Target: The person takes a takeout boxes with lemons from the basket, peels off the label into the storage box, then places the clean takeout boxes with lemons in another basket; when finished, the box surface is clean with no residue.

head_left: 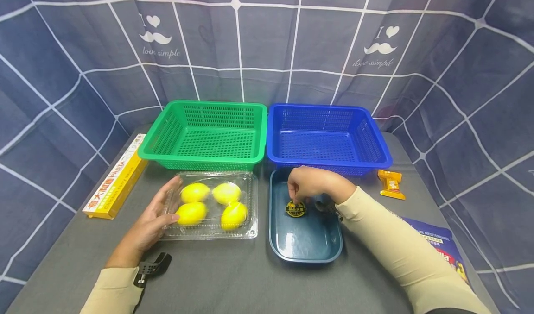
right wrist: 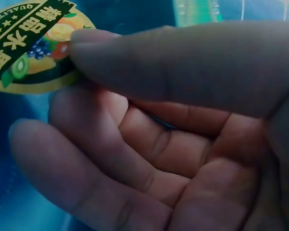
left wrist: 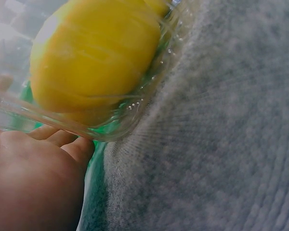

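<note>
Lemons (head_left: 193,192): four, already boxed.
Clear box (head_left: 252,233): left hand (head_left: 152,219) gripped its side.
Label (head_left: 295,209): right hand (head_left: 313,183) pinched it; placement seemingly remained.

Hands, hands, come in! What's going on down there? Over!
Right hand pinching fruit sticker over dark-blue tray. Left hand touching lemon box. Tray's rim between sticker and box.

clear box (head_left: 252,203): thin plastic – really shiny | lemons (head_left: 192,213): smooth | label (head_left: 295,209): smooth, like paper | dark tray (head_left: 306,242): smooth, shiny | green basket (head_left: 202,163), blue basket (head_left: 329,164): plastic – a bit shiny | table cover (head_left: 208,277): dull cloth
</note>
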